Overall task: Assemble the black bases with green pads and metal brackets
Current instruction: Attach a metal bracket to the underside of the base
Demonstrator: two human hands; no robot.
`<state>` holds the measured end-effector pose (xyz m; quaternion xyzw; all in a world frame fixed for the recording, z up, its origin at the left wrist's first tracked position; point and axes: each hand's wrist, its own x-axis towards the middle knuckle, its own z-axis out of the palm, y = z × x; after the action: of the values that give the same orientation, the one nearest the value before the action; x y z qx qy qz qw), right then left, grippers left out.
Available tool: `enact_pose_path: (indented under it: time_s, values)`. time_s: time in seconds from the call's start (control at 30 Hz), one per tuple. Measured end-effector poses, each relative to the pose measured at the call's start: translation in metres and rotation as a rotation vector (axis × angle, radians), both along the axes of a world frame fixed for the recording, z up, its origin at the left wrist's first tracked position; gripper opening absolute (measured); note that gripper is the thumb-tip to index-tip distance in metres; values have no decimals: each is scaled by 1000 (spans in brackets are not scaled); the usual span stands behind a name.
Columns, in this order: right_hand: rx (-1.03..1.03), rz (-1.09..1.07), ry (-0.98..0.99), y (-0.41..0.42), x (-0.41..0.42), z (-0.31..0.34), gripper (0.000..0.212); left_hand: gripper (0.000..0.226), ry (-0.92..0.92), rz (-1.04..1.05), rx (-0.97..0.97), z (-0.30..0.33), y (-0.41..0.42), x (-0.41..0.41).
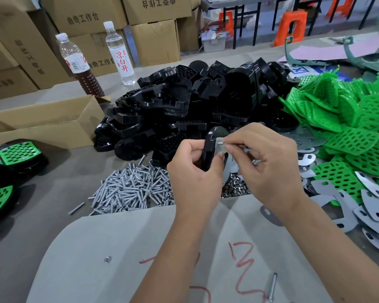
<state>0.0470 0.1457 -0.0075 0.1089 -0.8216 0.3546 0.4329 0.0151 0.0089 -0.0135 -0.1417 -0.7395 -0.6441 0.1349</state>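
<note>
The left hand (193, 165) grips a black base (209, 149) on edge above the screw pile (129, 189), fingers curled round it so its face meets the right hand (265, 162), whose fingers pinch a metal bracket (220, 146) against it (likely aligning holes). Green pads (348, 127) lie right of the screws.
</note>
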Motion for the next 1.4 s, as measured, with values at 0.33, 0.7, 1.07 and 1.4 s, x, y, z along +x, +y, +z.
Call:
enact_pose_path:
  time_s: [0.33, 0.7, 1.07, 1.4]
  values:
    - [-669, 225, -209, -6, -2, -3, 18, 19, -41, 37, -13, 0, 2, -1]
    - [-472, 64, -139, -16, -11, -11, 14, 18, -12, 73, -8, -1, 4, -2]
    - [-341, -1, -79, -20, -21, -15, 7, 17, 27, 158, -35, -3, 6, -5]
    - [-448, 40, -202, -19, -16, -1, 5, 18, 40, 162, -47, 2, 4, 0]
